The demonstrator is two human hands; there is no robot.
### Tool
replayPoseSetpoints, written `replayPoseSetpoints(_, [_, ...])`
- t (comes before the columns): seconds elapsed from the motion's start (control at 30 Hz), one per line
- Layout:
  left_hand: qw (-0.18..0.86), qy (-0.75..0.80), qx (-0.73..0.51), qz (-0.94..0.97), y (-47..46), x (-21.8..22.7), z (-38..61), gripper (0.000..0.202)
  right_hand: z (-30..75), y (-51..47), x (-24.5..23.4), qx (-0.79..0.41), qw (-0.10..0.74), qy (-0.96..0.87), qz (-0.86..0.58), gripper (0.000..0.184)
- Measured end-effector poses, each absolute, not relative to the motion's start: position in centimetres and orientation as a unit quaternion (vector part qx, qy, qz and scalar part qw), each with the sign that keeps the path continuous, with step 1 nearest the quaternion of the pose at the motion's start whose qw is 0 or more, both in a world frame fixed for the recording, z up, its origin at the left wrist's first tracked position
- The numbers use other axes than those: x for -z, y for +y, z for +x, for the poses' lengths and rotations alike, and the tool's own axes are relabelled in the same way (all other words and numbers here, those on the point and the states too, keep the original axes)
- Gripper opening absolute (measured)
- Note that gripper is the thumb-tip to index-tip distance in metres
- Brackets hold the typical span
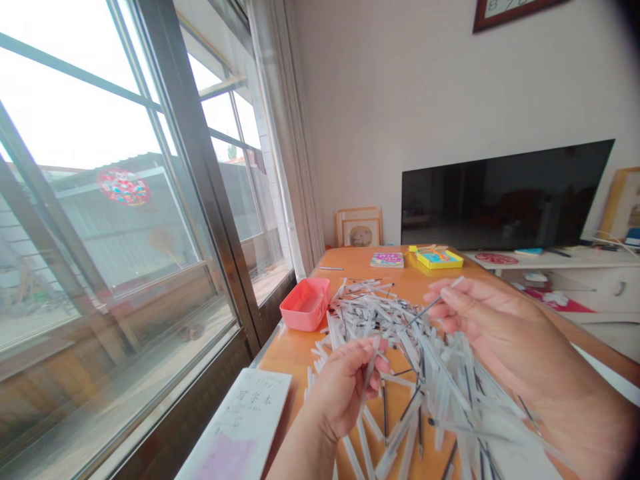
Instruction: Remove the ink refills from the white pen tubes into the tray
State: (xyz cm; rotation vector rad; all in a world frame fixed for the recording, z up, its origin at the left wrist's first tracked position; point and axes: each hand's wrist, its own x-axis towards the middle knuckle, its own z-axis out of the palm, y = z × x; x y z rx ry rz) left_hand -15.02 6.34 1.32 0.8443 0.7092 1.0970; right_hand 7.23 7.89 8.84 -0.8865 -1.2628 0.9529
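My left hand [343, 383] is closed round a clear plastic pen tube [369, 377], which slants upward between the fingers. Higher and to the right, my right hand [485, 323] pinches a thin dark pen refill [421, 313] with a pale, whitish end. The refill's dark end points down and left above the heap. Below both hands spreads a loose pile of translucent pen tubes [440, 373], mixed with several dark refills. Part of the pile lies behind my hands and forearms.
A red plastic box [306, 305] stands left of the pile on the orange-brown table [340, 263]. A white writing book [240, 427] lies at the front left. Farther back are a pen [332, 269], a colourful booklet [387, 260] and a yellow tray [440, 259]. Glass doors line the left.
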Motion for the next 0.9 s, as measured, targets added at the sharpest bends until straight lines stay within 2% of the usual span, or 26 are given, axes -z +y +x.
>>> replayPoseSetpoints(0.2, [0.72, 0.32, -0.459, 0.41, 5.9, -1.7, -14.8, 0.031, 7.1, 8.3, -8.3, -0.422, 0.606, -0.542, -0.402, 0.036])
replayPoseSetpoints(0.47, [0.718, 0.315, -0.451, 0.427, 5.7, -1.7, -14.8, 0.027, 7.0, 8.6, -7.9, -0.407, 0.593, -0.559, -0.413, 0.038])
replayPoseSetpoints(0.77, [0.72, 0.311, -0.444, 0.432, 5.6, -1.7, -14.8, 0.028, 6.3, 8.4, -7.7, -0.417, 0.563, -0.577, -0.421, 0.038])
replayPoseSetpoints(0.9, [0.729, 0.31, -0.43, 0.433, 5.8, -1.5, -14.8, 0.031, 5.9, 8.4, -7.4, -0.413, 0.549, -0.585, -0.431, 0.045])
